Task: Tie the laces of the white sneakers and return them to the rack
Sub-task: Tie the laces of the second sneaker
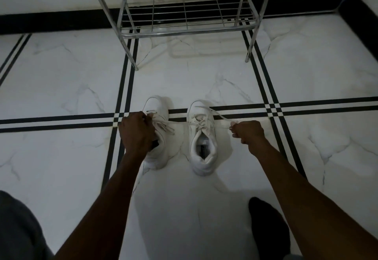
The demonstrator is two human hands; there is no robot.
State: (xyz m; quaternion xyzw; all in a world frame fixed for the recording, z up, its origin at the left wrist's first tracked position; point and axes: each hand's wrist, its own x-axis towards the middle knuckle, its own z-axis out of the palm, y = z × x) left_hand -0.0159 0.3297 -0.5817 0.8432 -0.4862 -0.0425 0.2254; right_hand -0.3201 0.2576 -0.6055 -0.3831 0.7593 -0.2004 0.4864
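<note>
Two white leather low-top sneakers stand side by side on the floor in front of the chrome wire shoe rack, toes toward it. The left sneaker has its flat white laces bunched over the tongue. The right sneaker sits open-mouthed, one long lace end stretched away from the rack's right leg.

Both sneakers and their laces are white. The floor is white marble-veined tile crossed by paired black stripes; the rack is silvery
</note>
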